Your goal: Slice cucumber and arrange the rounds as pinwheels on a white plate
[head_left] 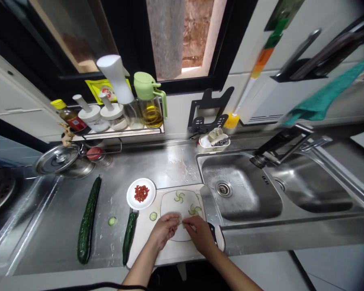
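Over a white plate [170, 202], my left hand [165, 228] and my right hand [198, 234] meet with pinched fingers. Between their fingertips is a small pale cucumber slice [180, 220], partly hidden. Thin green-edged cucumber pieces on the plate form a curved pinwheel [179, 197] at the back and another [194, 209] to the right. The plate rests on a white cutting board [142, 242]. A cucumber round [153, 216] lies left of the plate, and a cut cucumber [130, 238] lies along the board's left edge. A black knife handle [212, 232] shows beside my right hand.
A small white dish of red goji berries [141, 193] touches the board's back edge. A whole cucumber [89, 220] and another round [112, 221] lie on the steel counter. The sink [242, 186] is at right; a lidded pot [60, 159] and a condiment shelf [124, 132] stand back left.
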